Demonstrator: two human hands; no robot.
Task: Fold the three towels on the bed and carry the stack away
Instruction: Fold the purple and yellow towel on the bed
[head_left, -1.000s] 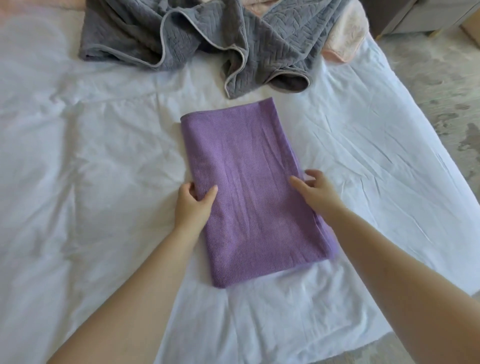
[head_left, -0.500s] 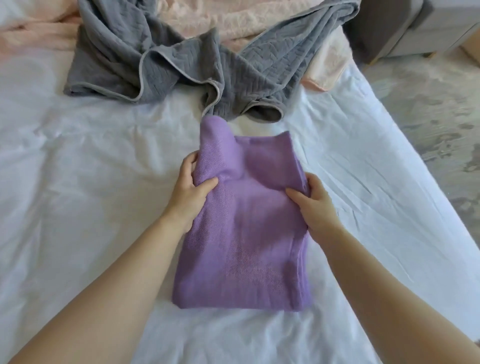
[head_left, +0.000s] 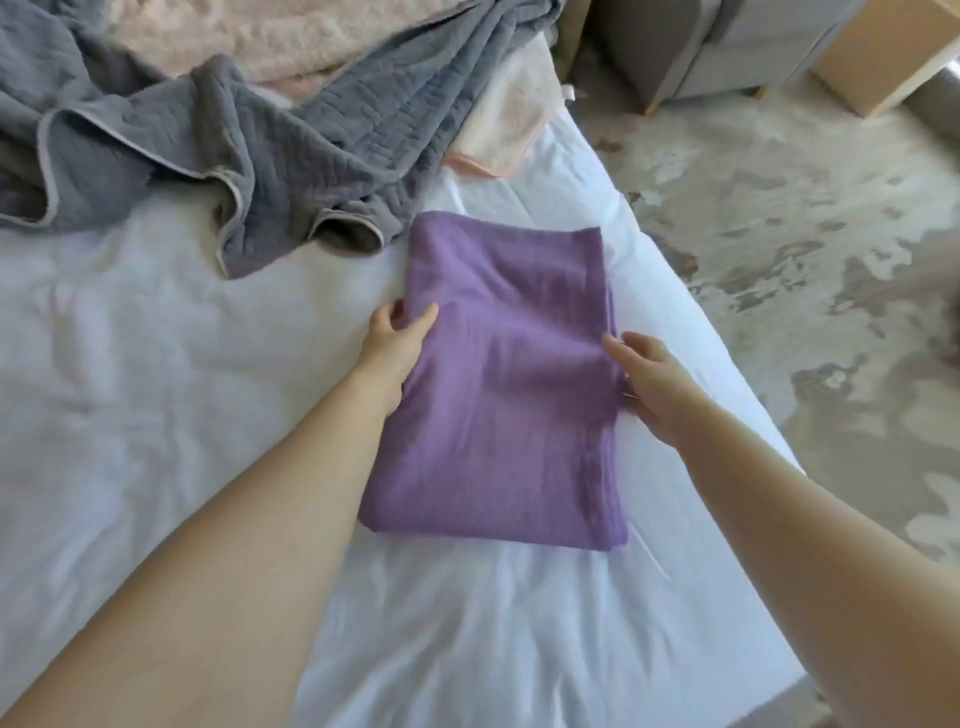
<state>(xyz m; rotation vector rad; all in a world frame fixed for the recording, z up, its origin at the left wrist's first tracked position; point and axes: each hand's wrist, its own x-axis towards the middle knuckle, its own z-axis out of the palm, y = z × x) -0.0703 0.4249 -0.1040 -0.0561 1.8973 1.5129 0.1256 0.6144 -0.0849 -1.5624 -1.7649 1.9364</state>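
One purple towel (head_left: 498, 384), folded to a thick rectangle, lay flat on the white bed sheet (head_left: 156, 364), just short of the grey quilted towel (head_left: 291, 156) and close to the sheet's right edge. Judged light, soft and limp; likely to sag and spill its layers if lifted by a single corner. Best taken at both long sides near the middle, or scooped from beneath with flat palms.

Left hand (head_left: 395, 353) pinched the purple towel's left edge, thumb on top, fingers tucked under. Right hand (head_left: 649, 379) half curled against the right edge, thumb over the cloth; could not tell whether the fingers actually gripped.

Grey quilted towel lay rumpled and unfolded beyond the purple towel's far end, nearly touching its far-left corner. Pink towel (head_left: 498, 135) lay partly under the grey one, also unfolded.

Compared with half a second earlier: far end of the purple towel, then raised in a hump, now laid down flat; bundle shifted right, nearer the bed's edge. A second earlier: longer and less folded.
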